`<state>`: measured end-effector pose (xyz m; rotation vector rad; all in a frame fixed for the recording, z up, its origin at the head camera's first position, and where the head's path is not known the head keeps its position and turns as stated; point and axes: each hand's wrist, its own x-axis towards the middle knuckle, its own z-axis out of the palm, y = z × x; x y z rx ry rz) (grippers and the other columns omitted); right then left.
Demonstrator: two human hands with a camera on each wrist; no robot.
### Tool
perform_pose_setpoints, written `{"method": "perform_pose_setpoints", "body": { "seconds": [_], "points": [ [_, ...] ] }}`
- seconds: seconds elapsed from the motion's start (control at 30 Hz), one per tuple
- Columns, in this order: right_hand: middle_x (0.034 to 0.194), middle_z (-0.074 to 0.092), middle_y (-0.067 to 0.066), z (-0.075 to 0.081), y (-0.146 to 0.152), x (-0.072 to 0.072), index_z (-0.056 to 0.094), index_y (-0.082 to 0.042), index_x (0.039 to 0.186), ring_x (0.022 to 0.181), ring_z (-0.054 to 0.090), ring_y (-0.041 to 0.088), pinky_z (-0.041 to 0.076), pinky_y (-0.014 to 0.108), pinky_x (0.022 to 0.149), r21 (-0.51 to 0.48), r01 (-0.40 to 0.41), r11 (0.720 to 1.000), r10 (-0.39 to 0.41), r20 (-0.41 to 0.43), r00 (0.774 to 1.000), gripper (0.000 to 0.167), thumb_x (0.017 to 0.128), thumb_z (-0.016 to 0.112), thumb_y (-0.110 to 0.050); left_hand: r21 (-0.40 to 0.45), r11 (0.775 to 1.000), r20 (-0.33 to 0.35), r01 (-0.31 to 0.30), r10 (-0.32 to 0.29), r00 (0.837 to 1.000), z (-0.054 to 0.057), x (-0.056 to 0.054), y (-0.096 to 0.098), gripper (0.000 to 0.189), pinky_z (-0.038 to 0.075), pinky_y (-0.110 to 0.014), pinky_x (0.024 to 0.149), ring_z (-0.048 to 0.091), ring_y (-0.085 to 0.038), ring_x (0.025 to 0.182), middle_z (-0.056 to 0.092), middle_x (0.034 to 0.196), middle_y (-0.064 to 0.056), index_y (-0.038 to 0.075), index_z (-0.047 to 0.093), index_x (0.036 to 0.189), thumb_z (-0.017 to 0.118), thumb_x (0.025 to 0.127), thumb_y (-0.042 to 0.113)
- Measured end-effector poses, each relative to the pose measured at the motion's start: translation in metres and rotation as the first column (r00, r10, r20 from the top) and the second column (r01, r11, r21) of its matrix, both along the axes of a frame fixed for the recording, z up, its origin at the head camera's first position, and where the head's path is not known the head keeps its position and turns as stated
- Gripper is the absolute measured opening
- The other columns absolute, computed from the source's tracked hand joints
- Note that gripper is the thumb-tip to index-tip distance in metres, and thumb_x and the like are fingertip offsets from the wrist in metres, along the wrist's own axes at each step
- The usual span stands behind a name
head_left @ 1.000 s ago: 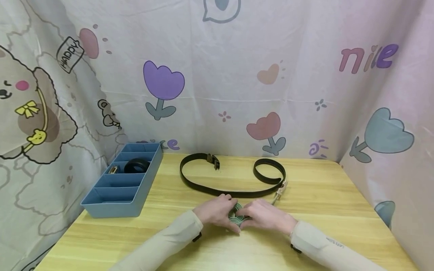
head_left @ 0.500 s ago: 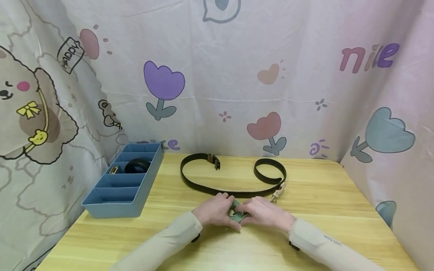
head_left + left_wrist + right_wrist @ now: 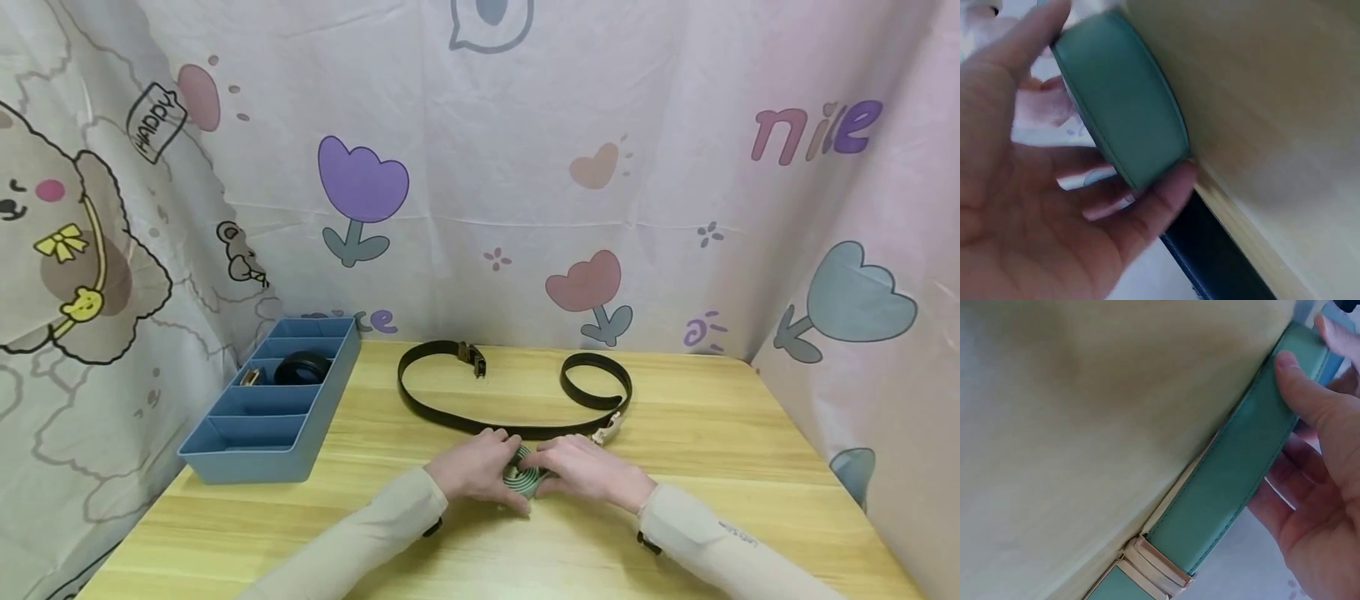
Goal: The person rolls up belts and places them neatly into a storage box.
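Between both hands a green belt (image 3: 522, 480) stands on edge, wound into a small coil. My left hand (image 3: 480, 468) holds the coil's left side, its thumb and fingers on opposite edges in the left wrist view. On the other side, my right hand (image 3: 592, 472) pinches the strap, fingers reaching into the coil. From there a straight stretch of strap (image 3: 1229, 456) runs to a gold-coloured buckle (image 3: 1157, 565), which shows past the right hand in the head view. Just behind the hands lies a long black belt (image 3: 450, 417), partly curled.
A blue divided tray (image 3: 300, 462) stands at the table's left, with a rolled black belt (image 3: 302, 367) and a gold-buckled item (image 3: 251, 377) in its compartments. Printed curtains (image 3: 480, 167) enclose the table (image 3: 720, 517) at the back and sides.
The green belt's buckle end has drawn left and closer to the right hand as the free strap grew shorter. Both hands keep to nearly the same spot; the black belt is unmoved.
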<state>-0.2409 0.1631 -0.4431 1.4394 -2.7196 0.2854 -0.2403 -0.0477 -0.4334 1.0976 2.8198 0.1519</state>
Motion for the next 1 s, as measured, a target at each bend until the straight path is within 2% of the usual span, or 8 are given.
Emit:
{"method": "perform_pose_setpoints", "body": {
  "seconds": [0.07,0.13,0.27,0.37,0.47,0.63,0.77,1.0],
  "points": [
    [0.088,0.068,-0.011,-0.0007,-0.0023,-0.0001,0.07,-0.022,0.111,0.07,0.052,-0.007,0.045,0.014,0.061,-0.006,0.003,1.0,-0.003,-0.004,1.0,0.037,0.079,0.075,-0.039,0.001,1.0,-0.017,-0.014,0.014,1.0,-0.0011,0.0014,0.0004,0.081,0.045,-0.022,0.07,0.05,-0.01,0.082,0.057,0.094,0.003,0.011,0.058,0.12,0.071,0.069,0.073],
    [0.088,0.069,-0.012,-0.0005,-0.0033,0.0005,0.07,-0.022,0.112,0.069,0.052,-0.007,0.044,0.014,0.061,-0.003,0.005,1.0,-0.005,0.006,1.0,0.036,0.08,0.075,-0.039,0.0,1.0,-0.031,-0.008,0.008,1.0,-0.0016,0.0017,-0.0001,0.078,0.045,-0.023,0.071,0.051,-0.01,0.082,0.058,0.094,0.003,0.012,0.058,0.119,0.072,0.07,0.071],
    [0.098,0.068,-0.009,0.0019,-0.0005,0.0026,0.067,-0.022,0.121,0.081,0.059,-0.001,0.05,0.02,0.071,0.016,-0.001,1.0,0.0,0.027,1.0,0.041,0.082,0.076,-0.03,-0.005,0.999,0.006,0.032,-0.032,0.999,0.001,-0.0013,-0.0032,0.079,0.048,-0.026,0.086,0.055,-0.014,0.101,0.062,0.114,0.002,0.012,0.056,0.132,0.08,0.071,0.057],
    [0.105,0.067,-0.006,0.0044,0.0013,0.0033,0.064,-0.022,0.125,0.091,0.062,0.003,0.052,0.022,0.078,0.021,-0.018,1.0,0.017,0.03,0.999,0.044,0.083,0.075,-0.026,-0.008,0.999,0.049,0.051,-0.05,0.998,0.0031,-0.0036,-0.0052,0.086,0.048,-0.026,0.092,0.053,-0.015,0.11,0.059,0.125,0.002,0.014,0.051,0.14,0.082,0.07,0.053],
    [0.104,0.068,-0.005,0.0055,0.0001,0.0024,0.066,-0.021,0.123,0.089,0.061,0.001,0.051,0.02,0.079,0.008,-0.024,1.0,0.023,0.037,0.999,0.04,0.085,0.074,-0.029,0.002,0.999,0.057,0.039,-0.039,0.998,0.0024,-0.0038,-0.005,0.082,0.048,-0.023,0.082,0.052,-0.012,0.099,0.058,0.111,0.004,0.014,0.055,0.131,0.08,0.069,0.061],
    [0.097,0.067,-0.009,0.0028,-0.0029,0.0024,0.069,-0.022,0.116,0.082,0.058,-0.004,0.05,0.017,0.075,-0.008,0.002,1.0,-0.002,0.045,0.999,0.036,0.083,0.074,-0.033,0.002,1.0,-0.004,-0.024,0.024,1.0,-0.0013,0.0009,-0.0024,0.086,0.047,-0.023,0.071,0.049,-0.01,0.082,0.056,0.095,0.003,0.012,0.058,0.118,0.072,0.064,0.076],
    [0.098,0.067,-0.009,0.0014,-0.0045,0.0019,0.068,-0.022,0.117,0.083,0.057,-0.004,0.05,0.017,0.075,0.007,0.005,1.0,-0.005,0.067,0.998,0.037,0.082,0.076,-0.031,-0.011,1.0,-0.032,-0.019,0.018,0.999,-0.0045,0.0014,-0.0034,0.08,0.046,-0.023,0.071,0.05,-0.01,0.081,0.059,0.095,0.002,0.012,0.058,0.119,0.074,0.067,0.072],
    [0.104,0.067,-0.007,0.0032,-0.0035,-0.0011,0.065,-0.022,0.121,0.089,0.06,0.0,0.051,0.019,0.079,0.026,-0.021,0.999,0.02,0.044,0.999,0.041,0.082,0.077,-0.024,-0.011,1.0,-0.004,0.024,-0.024,1.0,-0.0027,-0.0032,-0.0044,0.086,0.05,-0.027,0.086,0.055,-0.014,0.099,0.061,0.113,0.0,0.012,0.054,0.134,0.08,0.068,0.061]
  ]
}}
